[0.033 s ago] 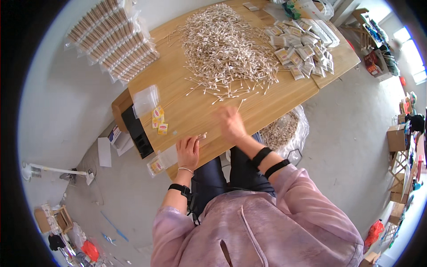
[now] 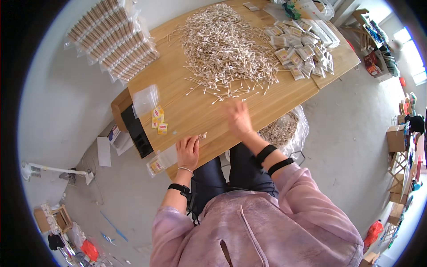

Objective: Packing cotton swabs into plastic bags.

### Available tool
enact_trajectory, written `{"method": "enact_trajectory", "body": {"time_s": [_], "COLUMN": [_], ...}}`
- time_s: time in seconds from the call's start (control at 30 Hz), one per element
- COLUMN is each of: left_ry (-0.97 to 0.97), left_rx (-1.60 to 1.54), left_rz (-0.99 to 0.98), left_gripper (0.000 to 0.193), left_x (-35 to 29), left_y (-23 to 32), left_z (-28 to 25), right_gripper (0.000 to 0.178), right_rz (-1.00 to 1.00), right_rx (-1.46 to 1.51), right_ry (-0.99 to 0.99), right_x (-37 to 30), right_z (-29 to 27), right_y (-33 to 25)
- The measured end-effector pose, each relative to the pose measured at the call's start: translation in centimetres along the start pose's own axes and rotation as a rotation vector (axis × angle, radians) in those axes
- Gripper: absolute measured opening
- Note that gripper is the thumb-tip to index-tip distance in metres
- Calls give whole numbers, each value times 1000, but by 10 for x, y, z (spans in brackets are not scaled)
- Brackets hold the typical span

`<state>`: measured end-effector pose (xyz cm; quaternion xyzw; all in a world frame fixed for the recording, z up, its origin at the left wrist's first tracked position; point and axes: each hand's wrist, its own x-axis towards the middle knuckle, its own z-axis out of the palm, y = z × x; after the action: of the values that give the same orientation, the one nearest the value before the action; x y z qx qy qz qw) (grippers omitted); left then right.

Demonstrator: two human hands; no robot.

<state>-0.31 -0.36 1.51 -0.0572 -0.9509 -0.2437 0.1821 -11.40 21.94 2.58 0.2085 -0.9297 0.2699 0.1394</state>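
At the table's near edge, my left hand (image 2: 188, 151) is closed round a small bunch of cotton swabs (image 2: 202, 136), whose tips stick out past the fingers. A clear plastic bag (image 2: 168, 156) with a yellow card lies beside that hand. Over the table's front part is my right hand (image 2: 239, 119), its fingers smeared by motion, so I cannot tell whether they hold anything. Just beyond it spreads a large heap of loose cotton swabs (image 2: 227, 49), with stray ones along its near side.
Yellow cards (image 2: 163, 129) and empty clear bags (image 2: 146, 101) lie at the table's left. Filled packets (image 2: 307, 53) are piled at the back right. Bundled swabs in plastic (image 2: 113, 40) stand back left. A bag of swabs (image 2: 282, 129) sits below the table's front edge.
My right hand has shifted a little to the right, and its forearm has moved with it. My left hand stays in place with the cotton swabs.
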Motion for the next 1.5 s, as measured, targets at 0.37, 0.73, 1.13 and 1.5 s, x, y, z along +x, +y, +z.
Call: {"method": "enact_trajectory", "body": {"time_s": [0.37, 0.73, 1.13, 1.5], "left_ry": [48, 35, -10, -22], "left_rx": [56, 52, 160, 27], "left_rz": [39, 33, -111, -82], "left_gripper": [19, 17, 50, 29], "left_x": [4, 4, 11, 7], "left_y": [8, 8, 12, 10], "left_z": [-1, -2, -5, 2], "right_gripper": [24, 13, 34, 12], "right_rz": [129, 72, -87, -75], "right_rx": [173, 255, 51, 208], "right_ry": [60, -46, -2, -36], "right_x": [32, 6, 36, 54], "right_z": [10, 50, 9, 54], "right_y": [39, -68, -6, -9]}}
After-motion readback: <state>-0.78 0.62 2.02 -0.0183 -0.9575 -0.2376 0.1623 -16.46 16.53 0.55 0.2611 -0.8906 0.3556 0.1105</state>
